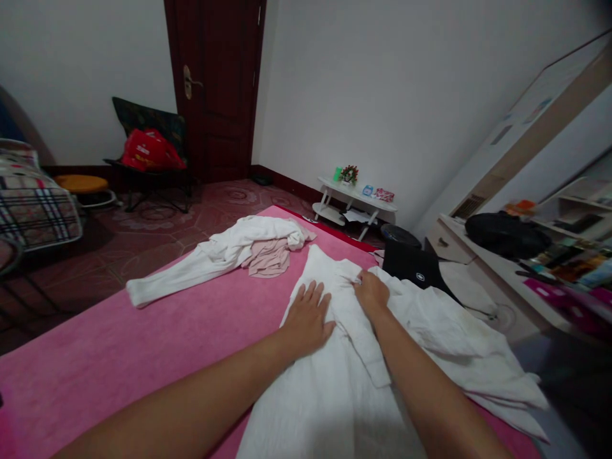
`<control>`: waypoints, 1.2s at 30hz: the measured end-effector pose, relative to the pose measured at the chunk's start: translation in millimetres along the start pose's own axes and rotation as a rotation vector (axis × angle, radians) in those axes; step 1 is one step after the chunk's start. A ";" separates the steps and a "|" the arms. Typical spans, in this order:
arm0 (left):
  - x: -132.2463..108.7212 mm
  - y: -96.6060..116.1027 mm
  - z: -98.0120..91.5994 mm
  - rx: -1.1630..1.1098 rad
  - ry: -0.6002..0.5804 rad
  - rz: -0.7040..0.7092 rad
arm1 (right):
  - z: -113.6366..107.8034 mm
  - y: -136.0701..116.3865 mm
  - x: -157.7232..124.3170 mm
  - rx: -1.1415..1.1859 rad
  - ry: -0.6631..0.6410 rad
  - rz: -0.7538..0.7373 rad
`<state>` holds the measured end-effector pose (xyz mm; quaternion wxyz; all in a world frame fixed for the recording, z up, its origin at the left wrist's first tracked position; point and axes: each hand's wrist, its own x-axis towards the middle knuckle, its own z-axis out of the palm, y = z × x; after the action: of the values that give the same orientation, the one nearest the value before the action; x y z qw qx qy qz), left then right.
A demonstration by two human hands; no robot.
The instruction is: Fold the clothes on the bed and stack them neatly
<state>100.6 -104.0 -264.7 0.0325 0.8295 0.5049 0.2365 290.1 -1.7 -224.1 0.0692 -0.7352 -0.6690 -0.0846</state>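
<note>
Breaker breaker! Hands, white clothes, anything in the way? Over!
Left hand flat, fingers spread, on white garment. Right hand curled, gripping it near the far end. More white cloth bunched on the right, maybe in the way; can't tell if joined.

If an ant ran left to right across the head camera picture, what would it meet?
Checked cloth → orange stool → red bag → door handle → crumpled pink cloth → left hand → right hand → dark bundle.
</note>
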 end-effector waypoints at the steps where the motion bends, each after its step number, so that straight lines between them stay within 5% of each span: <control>1: 0.0 0.1 -0.9 0.000 -0.013 0.006 | 0.2 -1.0 3.1 -0.007 -0.002 0.008; 5: 0.5 0.3 -3.1 -0.002 -0.028 0.002 | -7.6 -24.3 10.5 -0.016 0.020 -0.058; 11: 2.9 2.5 -5.6 -0.012 -0.063 -0.024 | 3.5 -68.3 17.6 0.174 -0.159 -0.535; 16: 3.2 1.0 -7.4 -0.021 -0.107 -0.016 | 31.5 -73.7 29.0 0.189 -0.277 -0.466; 19: 2.3 -1.1 -5.5 -0.020 -0.101 -0.013 | 26.9 -69.2 30.1 0.206 -0.304 -0.471; 24: 1.1 -2.7 -3.0 -0.009 -0.095 0.015 | -15.5 -31.1 0.4 0.239 -0.223 -0.464; 30: -0.7 -3.6 -0.4 -0.013 -0.069 0.028 | -61.8 61.2 -77.8 0.443 0.212 -0.286; 36: -1.6 -3.0 -1.4 -0.005 -0.069 0.029 | -58.8 93.4 -130.0 0.464 0.147 -0.085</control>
<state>97.0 -104.1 -264.9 0.0485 0.8443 0.4909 0.2093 369.4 -149.5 -193.8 0.2808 -0.6626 -0.6942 0.0152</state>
